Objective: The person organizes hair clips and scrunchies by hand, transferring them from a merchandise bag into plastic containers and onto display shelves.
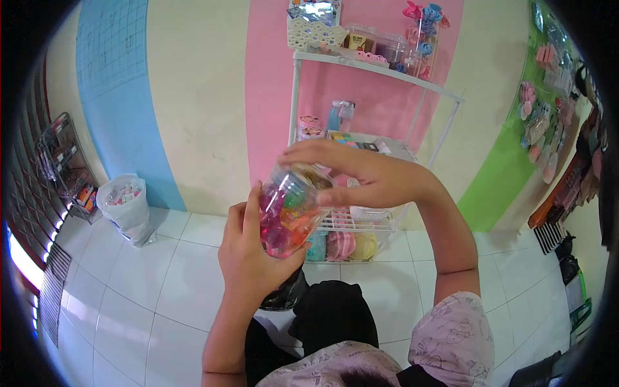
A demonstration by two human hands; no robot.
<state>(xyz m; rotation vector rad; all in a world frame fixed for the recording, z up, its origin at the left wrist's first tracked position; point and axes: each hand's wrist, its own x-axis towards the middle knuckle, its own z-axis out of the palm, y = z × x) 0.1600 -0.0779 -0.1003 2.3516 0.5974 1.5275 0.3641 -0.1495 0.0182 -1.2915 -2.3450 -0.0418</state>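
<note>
A clear plastic jar full of shiny translucent pieces in purple, green, orange and red is held up in front of me, tilted. My left hand wraps round its lower left side, with the thumb under the base. Over the upper end of the jar lies my right hand, fingers across the top and thumb against the right side, gripping around the lid area. The lid is mostly hidden by these fingers, and the right fingertips look slightly blurred.
Behind the jar stands a white metal shelf rack with tubs, baskets and small goods. A white plastic bag of items sits on the tiled floor at left, near a wire rack. Hair accessories hang on the right wall. A black bag is near my knees.
</note>
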